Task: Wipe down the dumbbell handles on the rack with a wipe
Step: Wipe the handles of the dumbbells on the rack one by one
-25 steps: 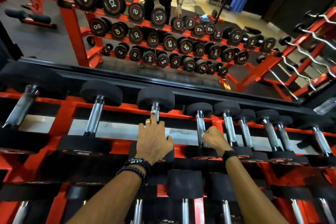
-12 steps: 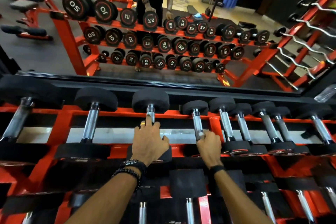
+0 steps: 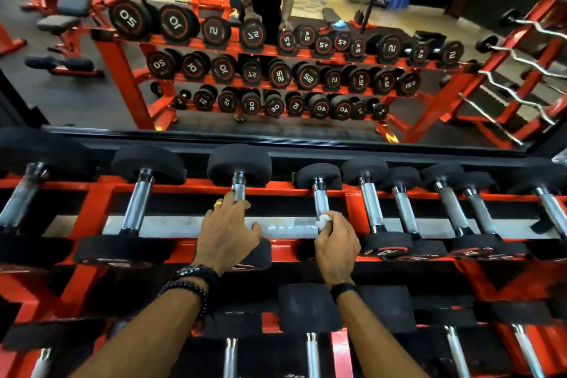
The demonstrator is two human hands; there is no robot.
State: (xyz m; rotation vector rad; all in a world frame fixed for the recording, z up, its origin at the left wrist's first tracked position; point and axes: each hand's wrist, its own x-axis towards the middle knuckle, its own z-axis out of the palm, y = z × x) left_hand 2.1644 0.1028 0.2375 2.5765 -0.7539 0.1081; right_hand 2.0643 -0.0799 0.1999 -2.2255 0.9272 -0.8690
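Your right hand is curled around a small white wipe, pinching it against the lower end of a chrome dumbbell handle just right of the frame's centre. Your left hand lies flat with relaxed, spread fingers over the neighbouring dumbbell to the left, its fingertips touching that handle near the far black head; it grips nothing. Both dumbbells sit on the top tier of the red rack, which crosses the middle of the frame. A mirror fills the upper half, reflecting the rack.
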